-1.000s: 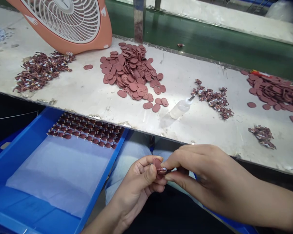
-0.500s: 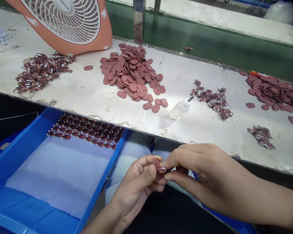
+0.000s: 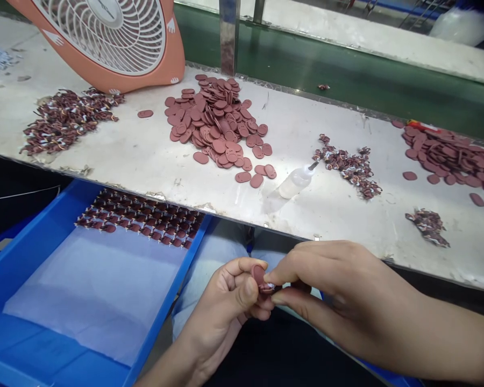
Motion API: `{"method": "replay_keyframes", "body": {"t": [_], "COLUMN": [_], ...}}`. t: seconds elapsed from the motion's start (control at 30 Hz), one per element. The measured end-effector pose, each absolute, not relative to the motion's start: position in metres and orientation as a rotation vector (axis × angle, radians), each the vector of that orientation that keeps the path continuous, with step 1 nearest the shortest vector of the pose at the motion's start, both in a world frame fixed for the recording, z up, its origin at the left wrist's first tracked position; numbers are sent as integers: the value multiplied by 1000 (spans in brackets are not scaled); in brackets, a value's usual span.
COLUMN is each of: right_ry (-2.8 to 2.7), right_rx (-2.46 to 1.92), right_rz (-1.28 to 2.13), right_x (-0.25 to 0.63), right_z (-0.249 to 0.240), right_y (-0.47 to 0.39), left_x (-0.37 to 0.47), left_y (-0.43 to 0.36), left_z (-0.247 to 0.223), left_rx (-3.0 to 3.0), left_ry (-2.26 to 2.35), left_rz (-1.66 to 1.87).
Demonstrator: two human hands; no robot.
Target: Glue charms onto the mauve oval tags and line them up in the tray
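Note:
Between thumb and fingers, my left hand [image 3: 229, 295] grips a reddish-brown oval disc [image 3: 258, 274] just in front of the table edge. My right hand [image 3: 331, 285] meets it from the right, its thumb and forefinger pinching a small brown cord knot [image 3: 269, 287] with a white bit against the disc's lower edge. The fingers partly hide how the two parts join. On the table above lie a big pile of similar oval discs [image 3: 213, 118], some with small holes, and a small heap of cord knots [image 3: 349, 166].
A clear squeeze bottle [image 3: 294, 183] with a dark tip lies on the table. An orange fan [image 3: 145, 80] stands at the back left beside more knots [image 3: 64, 118]. At lower left, a blue tray [image 3: 153, 322] holds rows of disc-and-knot pieces [image 3: 141, 215]. More discs [image 3: 447, 156] lie at right.
Both hands stay nearly in place, with the disc and knot still held. The disc has tilted slightly, and the view has shifted a little.

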State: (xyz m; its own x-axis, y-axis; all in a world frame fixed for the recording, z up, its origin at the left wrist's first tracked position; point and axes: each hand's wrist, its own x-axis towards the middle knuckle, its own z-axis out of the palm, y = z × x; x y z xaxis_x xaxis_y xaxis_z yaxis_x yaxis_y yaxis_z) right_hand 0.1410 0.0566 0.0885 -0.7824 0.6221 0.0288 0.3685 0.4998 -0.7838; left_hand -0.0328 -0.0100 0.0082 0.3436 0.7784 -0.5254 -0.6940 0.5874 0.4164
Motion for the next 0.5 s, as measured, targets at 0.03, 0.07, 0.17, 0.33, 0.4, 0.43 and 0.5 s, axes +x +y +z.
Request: {"method": "replay_keyframes", "body": {"t": [0.03,0.07,0.17,0.33,0.4,0.43,0.5], "right_ry": [-2439,-2438,-2436,-2455,-2450,-2451,-2465], "right_rx": [-822,-815,-812,-844,-839,-837,-845], "right_rz": [1164,1162,1164,1219,1232,1237,1248], "right_x": [140,139,138,136,135,135,136], "right_z": [89,89,90,88,90,92,99], "right_y": [58,59,62,69,70,69,68], "left_x": [-33,-33,-34,-36,-37,-37,-38], "left_y": [-10,-9,-9,-10,-8,-7,-2], "left_z": [8,8,5,0,0,1,2], "left_rx": [126,125,124,134,143,144,140], "left_ry": [758,760,756,765,780,788,787], "left_rz": [962,965,974,969,973,976,979]}}
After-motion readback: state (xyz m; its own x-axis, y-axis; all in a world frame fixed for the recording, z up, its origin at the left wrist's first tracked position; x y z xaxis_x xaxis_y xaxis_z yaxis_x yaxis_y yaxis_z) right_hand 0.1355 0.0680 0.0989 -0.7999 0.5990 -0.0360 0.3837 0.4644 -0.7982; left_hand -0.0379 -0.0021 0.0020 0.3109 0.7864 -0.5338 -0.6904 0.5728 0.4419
